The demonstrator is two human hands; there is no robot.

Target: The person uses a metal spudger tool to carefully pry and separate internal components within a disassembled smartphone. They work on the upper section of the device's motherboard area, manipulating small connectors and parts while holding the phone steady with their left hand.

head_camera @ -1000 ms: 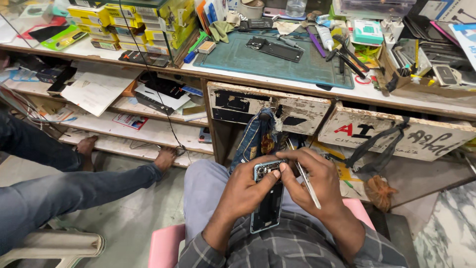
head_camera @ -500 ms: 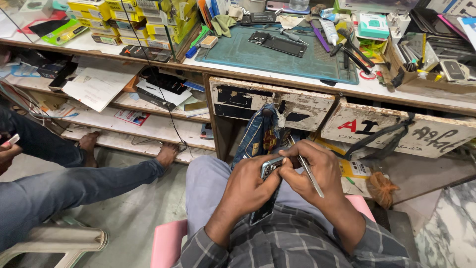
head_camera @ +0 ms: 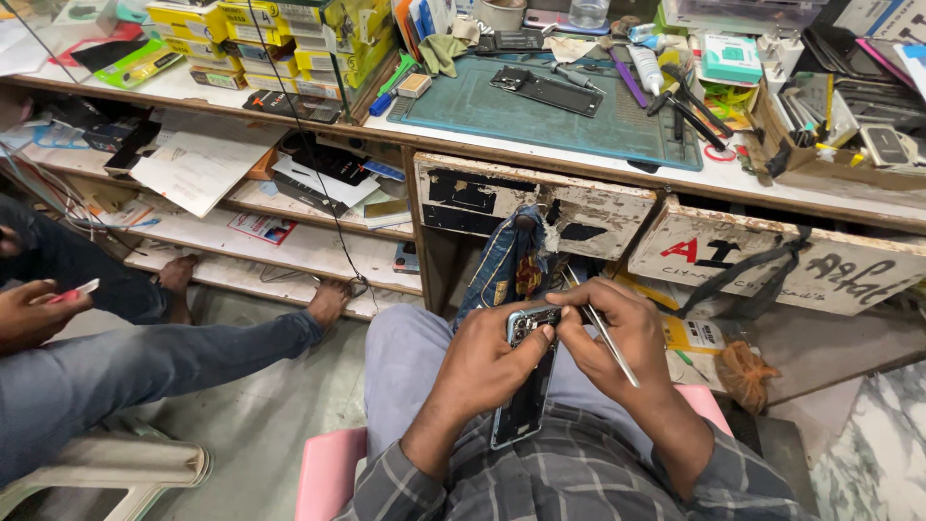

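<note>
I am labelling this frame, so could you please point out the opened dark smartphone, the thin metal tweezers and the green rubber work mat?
opened dark smartphone [head_camera: 523,410], head view, on its lower body.
thin metal tweezers [head_camera: 615,349], head view, mid-shaft.
green rubber work mat [head_camera: 502,114], head view, bare left part.

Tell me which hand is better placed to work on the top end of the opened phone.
Right. The right hand holds the thin tool with fingertips at the phone top edge; the left hand is wrapped around it, steadying.

phones: 1 [head_camera: 526,386] – tweezers: 1 [head_camera: 610,338] – drawers: 2 [head_camera: 535,203] – mats: 1 [head_camera: 540,116]
</note>
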